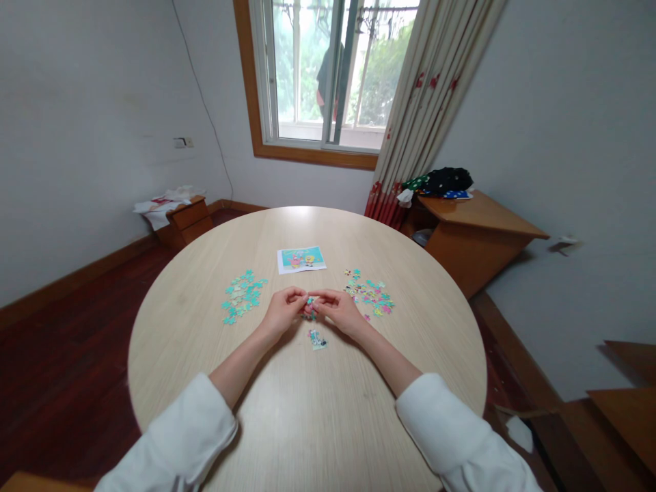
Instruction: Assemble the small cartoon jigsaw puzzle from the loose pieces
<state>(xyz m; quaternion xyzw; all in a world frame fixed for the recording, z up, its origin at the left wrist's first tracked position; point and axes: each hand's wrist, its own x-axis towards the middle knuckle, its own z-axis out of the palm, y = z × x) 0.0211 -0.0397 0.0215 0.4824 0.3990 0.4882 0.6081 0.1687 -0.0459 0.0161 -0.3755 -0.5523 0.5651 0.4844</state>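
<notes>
My left hand (285, 307) and my right hand (339, 309) meet over the middle of the round table. Between their fingertips they pinch small jigsaw puzzle pieces (310, 303) in pink and teal; the fingers partly hide them. Just nearer to me lies a small joined patch of puzzle pieces (317, 339). Beyond my hands is a picture card (302, 260) with a pink and a yellow cartoon figure on teal. Mostly teal loose pieces (243, 295) are spread left of my left hand. A mixed pile of pink, yellow and teal pieces (372, 294) is right of my right hand.
The pale round table (307, 424) fills the middle of the view. Behind it are a window (328, 75) and a long curtain (435, 89). A wooden cabinet (482, 225) with cloth on top stands at the right, a small wooden stand (189, 219) at the left.
</notes>
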